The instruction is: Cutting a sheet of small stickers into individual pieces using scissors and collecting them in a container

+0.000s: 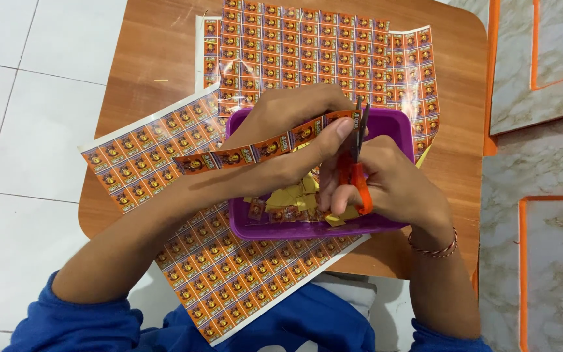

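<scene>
A small wooden table (151,58) with rounded corners stands on a white tiled floor (21,130), with a marbled, orange-edged surface (548,150) along its right side. Several large glossy sheets of orange stickers lie across the tabletop: one sheet (307,45) at the far side, another sheet (138,156) fanned out to the left, and a third sheet (242,274) hanging over the near edge toward the person's blue sleeves (92,326). On top of the sheets, near the middle of the table, sits a purple plastic tray (392,120) holding cut yellow and orange sticker scraps (294,199).

Above the tray, the left hand (294,130) pinches a long single-row sticker strip (255,148) between thumb and fingers; the strip runs leftward out past the tray's edge and its right end meets the scissor blades. The right hand (392,182), a beaded bracelet (433,248) at its wrist, is clenched through the orange handles of a pair of scissors (358,163), blades pointing away from the person and touching the strip's end.
</scene>
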